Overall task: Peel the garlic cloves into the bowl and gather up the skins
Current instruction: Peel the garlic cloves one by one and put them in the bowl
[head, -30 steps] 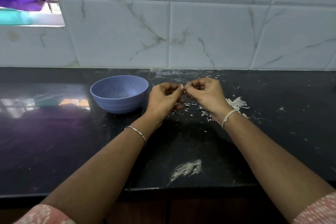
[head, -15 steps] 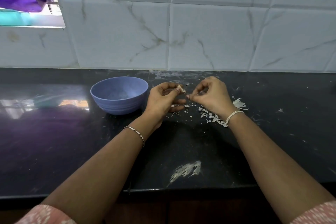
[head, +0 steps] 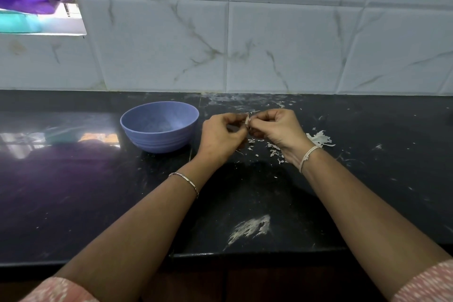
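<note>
Furthest to the left of the grips, the blue bowl (head: 159, 141) stood upright on the dark table (head: 73, 191), just beside the left grip (head: 220, 137) and apart from it. It was probably kept that near so a finished clove could be dropped in with a short reach. No peeled clove could be made out inside it. The left grip, a thin bracelet (head: 186, 180) on its wrist, was raised a little off the table with its fingers curled and its thumb and fingertips pinched on the garlic clove (head: 247, 120), apparently to hold it steady. The clove sat between the two grips, mostly hidden by fingers, with a pale edge of skin showing. The right grip (head: 277, 130), a pale thread band (head: 307, 157) round its wrist, met it from the other side, its fingertips closed on the same clove or on its skin; which of the two could not be told. It appeared to be doing the stripping while the other held. Under and to the right of the right grip lay the loose skins (head: 318, 139), scattered where they would fall from the work and not yet gathered. Nearer the person than both grips, a white smear (head: 250, 229) marked the table. Peeling seemed to be under way, with gathering the skins left to do.
</note>
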